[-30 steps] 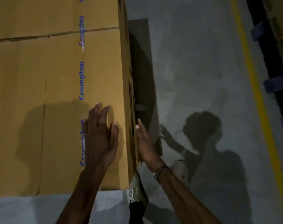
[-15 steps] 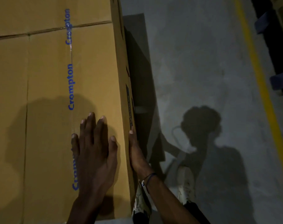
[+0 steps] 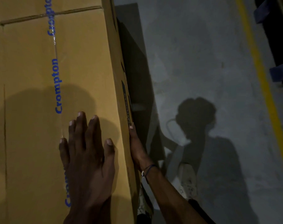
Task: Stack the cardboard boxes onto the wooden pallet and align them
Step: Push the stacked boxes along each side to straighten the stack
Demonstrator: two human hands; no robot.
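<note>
Pressing flat — left hand (image 3: 87, 160) atop cardboard box (image 3: 82, 65), right hand (image 3: 136, 147) against its side.

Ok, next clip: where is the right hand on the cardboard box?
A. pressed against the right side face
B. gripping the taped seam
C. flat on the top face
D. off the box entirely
A: the right hand lies with straight fingers along the right side face of the cardboard box, just below its top edge, while the left hand rests flat on the top face.
</note>
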